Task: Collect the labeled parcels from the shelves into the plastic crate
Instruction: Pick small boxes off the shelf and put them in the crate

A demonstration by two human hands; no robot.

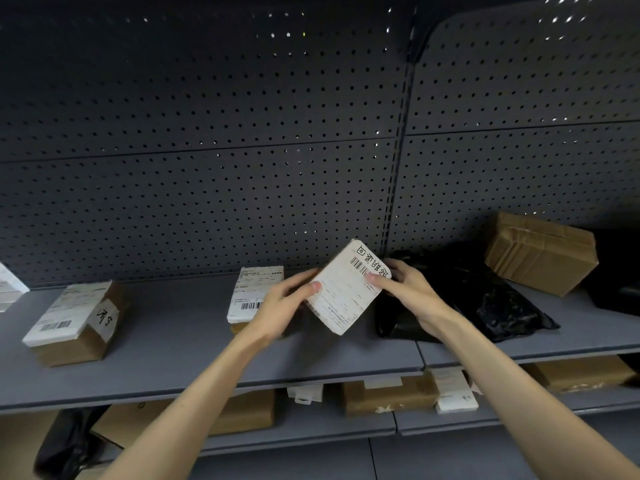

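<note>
Left grip (291,299) and right grip (408,289) pinch one white labeled parcel (346,289) by its edges, tilted above the shelf (173,341). We note a brown labeled box (72,317) and others waiting; crate unseen. We judge much remains.

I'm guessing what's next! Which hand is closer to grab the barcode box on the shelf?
Probably left. The left hand is right beside that box; the right hand is across the held parcel, by the black bag.
</note>
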